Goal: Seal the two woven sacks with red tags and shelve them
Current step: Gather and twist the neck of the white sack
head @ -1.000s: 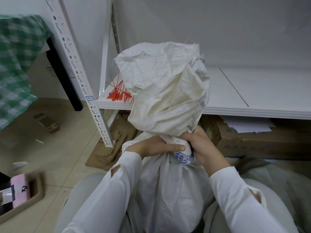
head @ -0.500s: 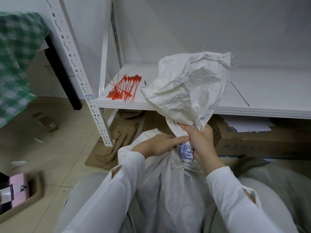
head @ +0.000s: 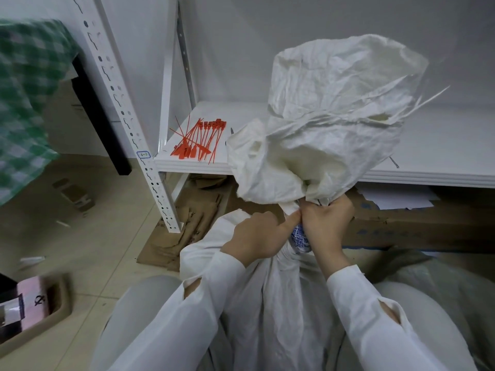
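Loose top of the woven sack (head: 334, 116) has flopped from centre over to the right. The sack stands on the floor between the knees, in front of the shelf (head: 442, 145). My left grip (head: 257, 236) and right grip (head: 325, 226) stay clenched round its twisted neck. Red tags (head: 199, 140) now lie uncovered on the shelf, untouched. Neck gathered, so tagging looks next, but I need a grip free.
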Demonstrator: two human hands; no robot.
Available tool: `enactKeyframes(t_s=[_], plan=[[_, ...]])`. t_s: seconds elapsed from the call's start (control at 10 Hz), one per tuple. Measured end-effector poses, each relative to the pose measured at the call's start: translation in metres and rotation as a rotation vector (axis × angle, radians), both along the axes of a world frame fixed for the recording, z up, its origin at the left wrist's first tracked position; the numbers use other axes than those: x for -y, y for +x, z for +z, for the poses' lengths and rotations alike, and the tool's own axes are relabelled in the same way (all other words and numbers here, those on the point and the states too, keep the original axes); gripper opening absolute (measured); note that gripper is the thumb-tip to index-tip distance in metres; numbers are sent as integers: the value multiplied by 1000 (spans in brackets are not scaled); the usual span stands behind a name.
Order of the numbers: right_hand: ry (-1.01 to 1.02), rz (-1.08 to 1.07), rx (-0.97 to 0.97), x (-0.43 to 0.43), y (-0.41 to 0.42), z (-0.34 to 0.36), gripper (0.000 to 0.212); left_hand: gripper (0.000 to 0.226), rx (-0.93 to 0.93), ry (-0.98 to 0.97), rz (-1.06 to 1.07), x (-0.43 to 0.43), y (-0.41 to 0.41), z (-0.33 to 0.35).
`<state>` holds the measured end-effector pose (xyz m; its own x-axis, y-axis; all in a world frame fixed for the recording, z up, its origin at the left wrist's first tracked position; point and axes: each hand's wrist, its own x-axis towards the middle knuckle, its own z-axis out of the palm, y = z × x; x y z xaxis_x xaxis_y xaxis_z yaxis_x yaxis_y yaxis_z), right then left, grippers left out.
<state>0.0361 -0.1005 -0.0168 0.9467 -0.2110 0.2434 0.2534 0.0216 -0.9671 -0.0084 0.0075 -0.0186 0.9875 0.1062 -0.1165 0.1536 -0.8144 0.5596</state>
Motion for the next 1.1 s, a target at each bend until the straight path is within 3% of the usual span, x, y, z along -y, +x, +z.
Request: enactKeyframes(t_s=[0.2,0.3,0.4,0.5,0.6,0.7,0.8,1.1], plan=[[134,147,-233,-2,3,6,13,84,-77,59,132,-5,0,-2],[216,194,-322,-2,3,5,14,80,-87,105,60,-9,0,-1],[288,215,-387,-1,2,9,22,55,-92,60,-30,-4,-3,2],[304,274,-472,2,2,15,17,69,-118,-32,12,-1,-3,4],[217,447,-536,11,9,16,23,48,-140,-44,45,-5,1,0],[15,623,-528,18,17,13,40,64,-143,-153,134,-15,7,-7],[-107,670,-505,24,21,11,47,66,-152,-214,227,-14,7,-7],[-285,763,-450,38,27,11,63,58,-200,-123,36,-14,9,-12]])
